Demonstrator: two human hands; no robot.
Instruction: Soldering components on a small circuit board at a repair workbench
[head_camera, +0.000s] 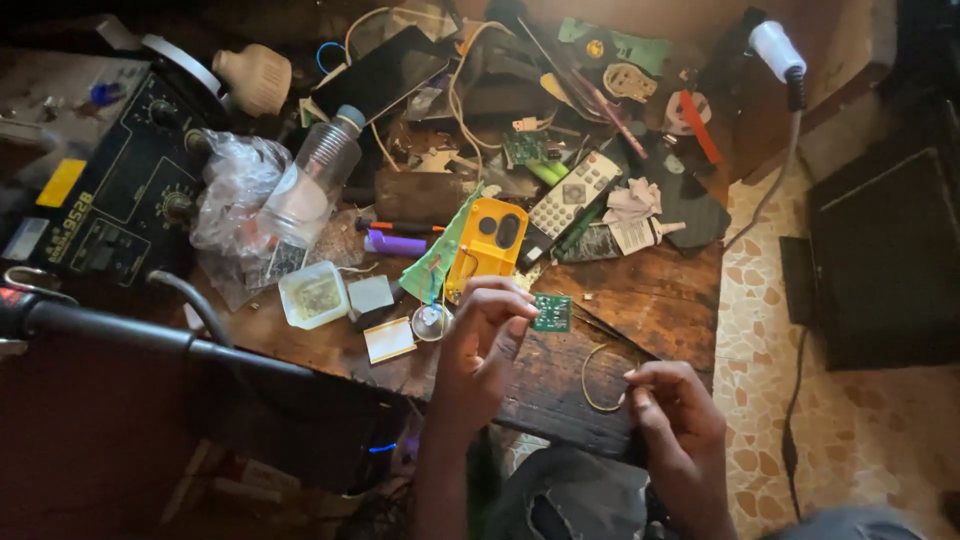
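Clutter everywhere on that wooden tabletop (660, 300), but your work sits right at the near edge. Your left hand (485, 335) has its fingertips pressed together on the edge of a small green circuit board (551, 313), which looks like it's resting on the wood just in front of the yellow plastic casing (487, 245). Your right hand (672, 405) is pinching one end of a thin yellowish wire (592, 375) that loops across the tabletop near the front edge, a little apart from the board.

As for progress, I'd guess you're early to midway: the casing lies open with the board out of it, and wire and board aren't joined yet, so far as I can tell. The black soldering station (120, 190) sits at the far left corner, its handpiece not in either hand. A grey remote keypad (574, 193) and clear plastic bottle (310, 185) lie further back, untouched.
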